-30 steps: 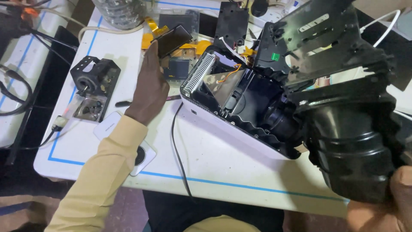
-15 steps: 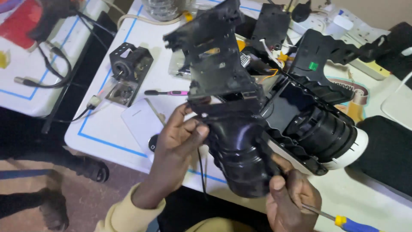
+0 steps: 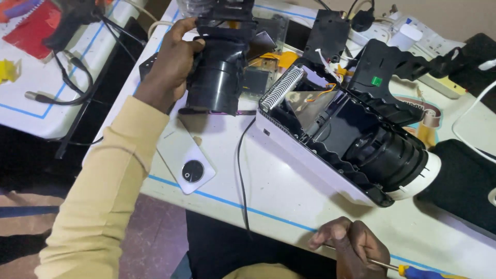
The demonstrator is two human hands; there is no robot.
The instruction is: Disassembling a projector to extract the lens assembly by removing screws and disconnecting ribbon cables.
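Black lens housing point(image 3: 219, 72) gripped, left hand point(image 3: 170, 64) fingers around.

On your white table point(image 3: 289, 191) a white phone point(image 3: 185, 157) lies face down near the front edge, with a thin black cable point(image 3: 241, 170) running just beside it. At the far side you have a white power strip point(image 3: 413, 41). On the neighbouring table to your left lie a red book point(image 3: 32, 26) and a yellow clip point(image 3: 9, 70).
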